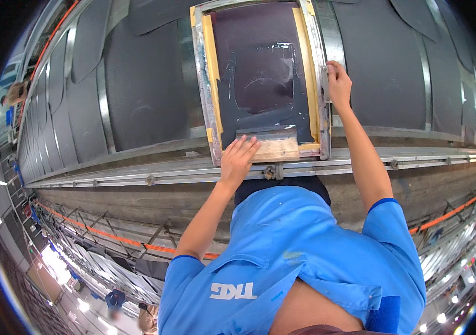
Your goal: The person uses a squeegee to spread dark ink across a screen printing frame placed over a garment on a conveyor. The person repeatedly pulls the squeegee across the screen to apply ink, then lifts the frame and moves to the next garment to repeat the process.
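A screen-printing frame [325,125] lies flat on the dark grey panels in front of me, its dark mesh [263,84] edged with yellow tape and smeared with dark wet ink. At the frame's near end rests a squeegee [277,148] with a wooden handle. My left hand [238,156] grips the left part of that handle, fingers laid over its top. On the frame's right side rail, toward the far half, my right hand [338,84] has its fingers closed round the edge. The squeegee's blade edge is mostly hidden against the mesh.
Dark grey sheets [148,84] lie along the long table on both sides, split by metal strips. A metal rail [182,176] with bolts runs along the near edge. Behind me stand racks with an orange rail [120,240]; another person [116,298] is at the lower left.
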The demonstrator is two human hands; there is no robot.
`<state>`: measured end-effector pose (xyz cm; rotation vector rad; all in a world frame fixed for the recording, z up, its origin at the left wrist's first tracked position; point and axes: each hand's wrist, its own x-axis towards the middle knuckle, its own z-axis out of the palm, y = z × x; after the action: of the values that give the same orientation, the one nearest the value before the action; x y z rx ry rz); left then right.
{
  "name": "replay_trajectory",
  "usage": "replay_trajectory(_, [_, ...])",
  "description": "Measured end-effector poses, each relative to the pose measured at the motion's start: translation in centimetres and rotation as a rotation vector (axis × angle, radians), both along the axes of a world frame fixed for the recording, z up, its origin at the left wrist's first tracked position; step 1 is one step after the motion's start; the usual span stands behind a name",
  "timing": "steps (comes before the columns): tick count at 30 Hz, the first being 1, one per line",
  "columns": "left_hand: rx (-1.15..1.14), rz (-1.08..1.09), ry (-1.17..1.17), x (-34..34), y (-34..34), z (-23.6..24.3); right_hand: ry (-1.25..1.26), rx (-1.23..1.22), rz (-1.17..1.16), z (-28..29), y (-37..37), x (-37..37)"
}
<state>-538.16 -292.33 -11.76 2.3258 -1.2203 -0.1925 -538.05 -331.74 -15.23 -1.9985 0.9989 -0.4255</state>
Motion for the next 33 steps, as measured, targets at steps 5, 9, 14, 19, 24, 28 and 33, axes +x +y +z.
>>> replay_trajectory(5, [0.007, -0.035, -0.062, 3.5, -2.4, -0.7, 0.129, -0.008, 0.095, 0.9, -0.9, -0.7])
replay_trajectory(9, [-0.04, -0.004, -0.007, 12.8, -8.1, -0.7, 0.258, -0.694, 0.467, 5.5, -1.1, 0.6])
replay_trajectory(14, [0.059, 0.069, 0.239, 22.5, -14.1, 2.5, 0.24, -0.331, 0.775, 8.9, 2.2, 8.3])
replay_trajectory(19, [0.028, 0.089, 0.122, 20.0, -13.5, 1.4, 0.077, -0.37, 0.711, 4.0, 4.3, 6.1])
replay_trajectory(24, [0.011, -0.011, 0.055, 11.5, -7.8, 0.1, 0.104, -0.294, 0.687, 4.7, 9.8, -2.9])
replay_trajectory(28, [-0.018, -0.045, 0.033, 10.7, -6.7, 0.6, 0.134, -0.267, 0.703, 5.5, 10.3, -3.7])
replay_trajectory(33, [-0.101, 0.056, 0.06, 20.3, -12.7, 1.4, 0.05, -0.355, 0.682, 5.4, 3.9, 5.8])
